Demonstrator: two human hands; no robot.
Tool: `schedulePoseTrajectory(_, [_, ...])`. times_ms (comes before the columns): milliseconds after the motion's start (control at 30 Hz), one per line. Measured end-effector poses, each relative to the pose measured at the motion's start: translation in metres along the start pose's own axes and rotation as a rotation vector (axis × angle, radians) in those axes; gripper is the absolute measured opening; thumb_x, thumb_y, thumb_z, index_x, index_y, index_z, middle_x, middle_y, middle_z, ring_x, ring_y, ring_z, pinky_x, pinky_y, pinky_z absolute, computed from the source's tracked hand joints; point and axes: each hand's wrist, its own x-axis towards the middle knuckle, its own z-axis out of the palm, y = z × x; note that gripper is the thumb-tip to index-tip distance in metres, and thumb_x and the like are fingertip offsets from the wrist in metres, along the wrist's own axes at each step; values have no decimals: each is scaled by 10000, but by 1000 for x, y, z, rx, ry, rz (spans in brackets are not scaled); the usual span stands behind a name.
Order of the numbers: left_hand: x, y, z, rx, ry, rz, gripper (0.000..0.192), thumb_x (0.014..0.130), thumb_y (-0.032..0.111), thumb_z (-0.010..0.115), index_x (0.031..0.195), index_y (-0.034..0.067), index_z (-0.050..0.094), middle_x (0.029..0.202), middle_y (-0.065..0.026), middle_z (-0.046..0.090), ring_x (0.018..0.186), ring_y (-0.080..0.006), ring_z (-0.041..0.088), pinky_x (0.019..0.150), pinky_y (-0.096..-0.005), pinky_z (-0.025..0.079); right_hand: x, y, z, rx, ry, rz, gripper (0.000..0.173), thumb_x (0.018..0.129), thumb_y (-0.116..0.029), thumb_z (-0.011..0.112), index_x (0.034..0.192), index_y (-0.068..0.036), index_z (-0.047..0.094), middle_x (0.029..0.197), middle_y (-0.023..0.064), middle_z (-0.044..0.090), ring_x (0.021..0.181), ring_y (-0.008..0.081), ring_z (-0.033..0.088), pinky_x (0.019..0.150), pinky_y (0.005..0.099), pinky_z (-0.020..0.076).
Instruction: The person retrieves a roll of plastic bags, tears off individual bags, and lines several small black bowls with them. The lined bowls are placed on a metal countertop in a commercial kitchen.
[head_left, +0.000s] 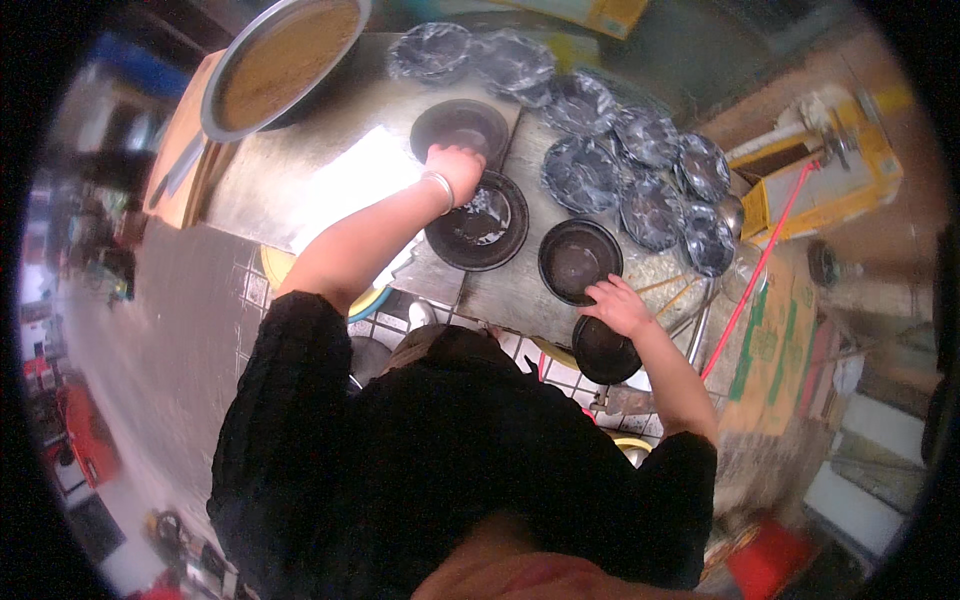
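Observation:
My left hand (457, 169), with a bracelet at its wrist, has its fingers curled over the near rim of a dark round bowl (456, 124). Just below that hand sits a second dark bowl (491, 240) with pale wet patches inside. My right hand (621, 307) grips the rim of a dark bowl (604, 352) that reaches past the table's near edge; the palm hides part of that rim. Its fingertips meet the rim of another dark bowl (577, 262) standing on the table.
Several plastic-lined dark bowls (581, 172) cluster at the back right. A large metal basin of brown contents (289, 64) stands at the left, near a knife (176, 171) on a wooden board (176, 202). White paper (352, 184) covers part of the worktop (495, 296). A red strap (761, 270) crosses the right.

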Motion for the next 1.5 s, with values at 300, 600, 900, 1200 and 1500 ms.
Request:
schedulePoseTrajectory(300, [23,-47,33,-163,76,-28,309,724,227,631,1021,154,590,1019,-49,611,1017,-239,560,814,-453,409,58,-42,-61,357,-33,124,281,807,-98,521,1035,-206,644,1260,88,502,1121,277,508,903,354,436])
schedulePoseTrajectory(600, [-94,-222,96,-561,304,-273,273,842,292,524,943,63,635,925,-154,628,886,-333,578,832,-408,438,291,-185,-103,467,396,120,203,776,-324,623,826,-129,643,794,60,601,801,263,584,684,398,469])
schedulePoseTrajectory(900, [-201,-215,148,-747,441,-448,520,848,381,548,1156,-36,508,1195,-232,510,1102,-326,507,949,-370,392,344,-199,-83,396,522,18,149,716,-202,606,860,-201,642,841,-25,590,848,184,557,691,374,411])
schedulePoseTrajectory(1200, [-195,-204,99,-2614,-493,-380,187,820,152,617,973,45,600,887,-58,628,725,-126,570,635,-243,458,291,-195,-158,152,710,-197,221,697,-115,580,891,-181,662,851,-17,602,834,175,579,706,308,419])
schedulePoseTrajectory(1500, [-179,-121,3,-2267,168,-402,87,896,179,516,912,97,540,925,-98,650,563,-72,498,462,-186,391,240,-218,-183,140,873,114,320,711,-354,677,886,-115,556,926,15,589,932,180,564,857,392,355])
